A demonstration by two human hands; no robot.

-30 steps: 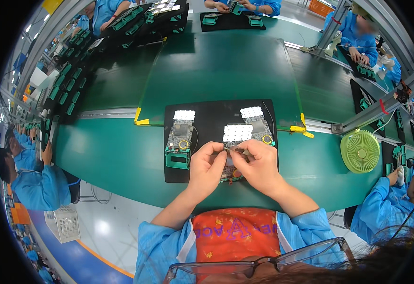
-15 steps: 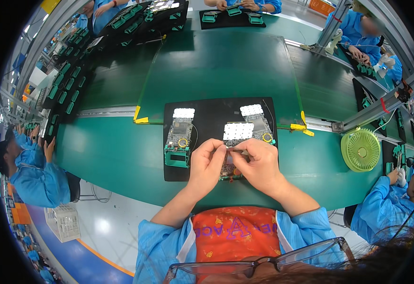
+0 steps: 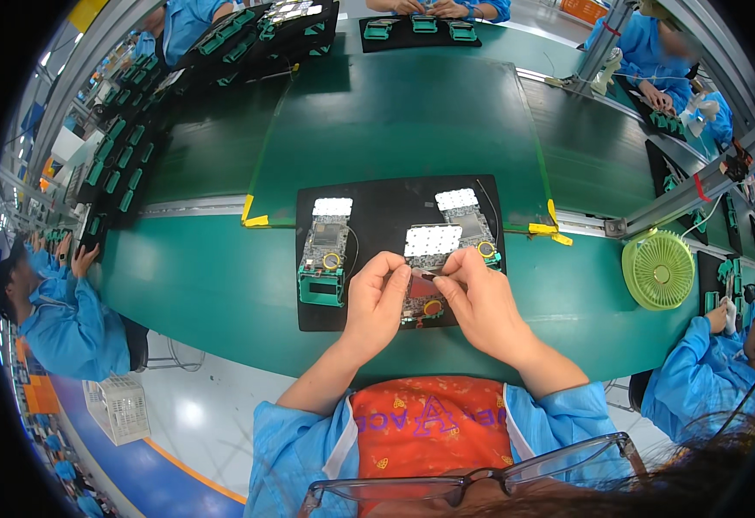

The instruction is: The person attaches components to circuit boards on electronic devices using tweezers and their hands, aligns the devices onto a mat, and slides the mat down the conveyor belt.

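Note:
A circuit board (image 3: 434,261) with a white dotted keypad sheet (image 3: 433,241) at its far end lies on a black mat (image 3: 377,250) before me. My left hand (image 3: 376,296) is at the board's left side, thumb and forefinger pinched together. My right hand (image 3: 484,300) is closed in a pinch on the other side. A small dark, thin piece (image 3: 428,276) shows between the fingertips of both hands, above the board; its kind is too small to make out. On the board's near end, a round yellow-rimmed part (image 3: 432,307) shows below the fingers.
A similar board (image 3: 326,242) with a green frame (image 3: 320,290) lies at the mat's left, another board (image 3: 464,223) at its right. A green fan (image 3: 657,269) stands on the right of the table (image 3: 205,285). Co-workers in blue sit around, among trays of green parts.
My right hand's fingers have shifted and turned slightly, uncovering more of the board's near end and its round yellow-rimmed part. My left hand has barely moved.

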